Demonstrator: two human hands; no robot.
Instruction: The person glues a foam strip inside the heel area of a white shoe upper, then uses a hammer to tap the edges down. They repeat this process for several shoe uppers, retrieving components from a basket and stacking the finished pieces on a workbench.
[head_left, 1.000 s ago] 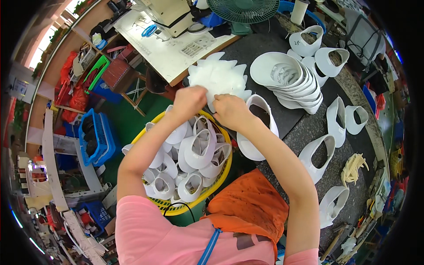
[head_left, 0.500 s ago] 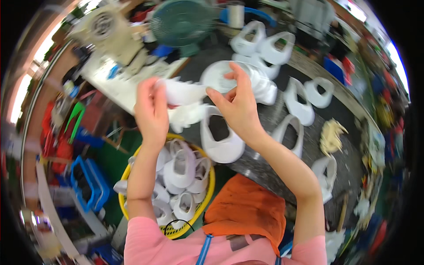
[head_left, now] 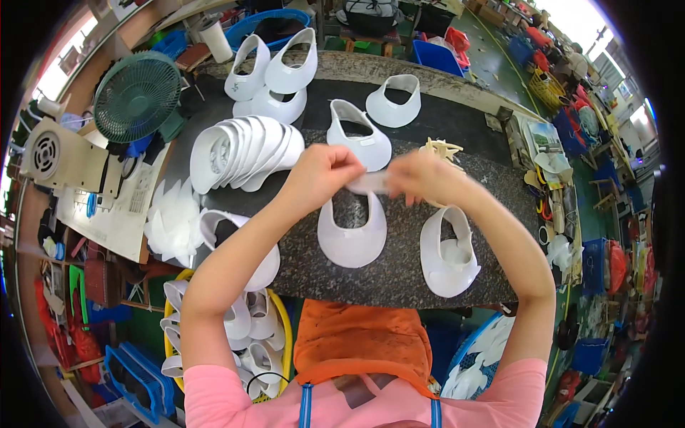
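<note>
My left hand (head_left: 325, 175) is closed in a pinch on the near end of a small thin white piece (head_left: 368, 182). At the piece's other end, my right hand (head_left: 426, 176) grips it with curled fingers, somewhat blurred by motion. Right below the piece, a white shoe upper (head_left: 352, 241) lies on the dark stone tabletop (head_left: 392, 278), its opening facing away from me. Another white shoe upper (head_left: 365, 146) sits just beyond my hands. To the right rests a third white upper (head_left: 449, 274), and my left forearm partly covers one more upper (head_left: 260, 271).
A row of nested white uppers (head_left: 246, 153) lies at left, beside a pile of thin white pieces (head_left: 173, 221). A green fan (head_left: 138, 96) and a sewing machine (head_left: 61, 157) stand further left. Below the table edge is a yellow basket (head_left: 287, 342) of uppers.
The view has swung toward the right. My hands have moved from beside the pile of white pieces to above the uppers mid-table, and a single white piece now spans between them.
</note>
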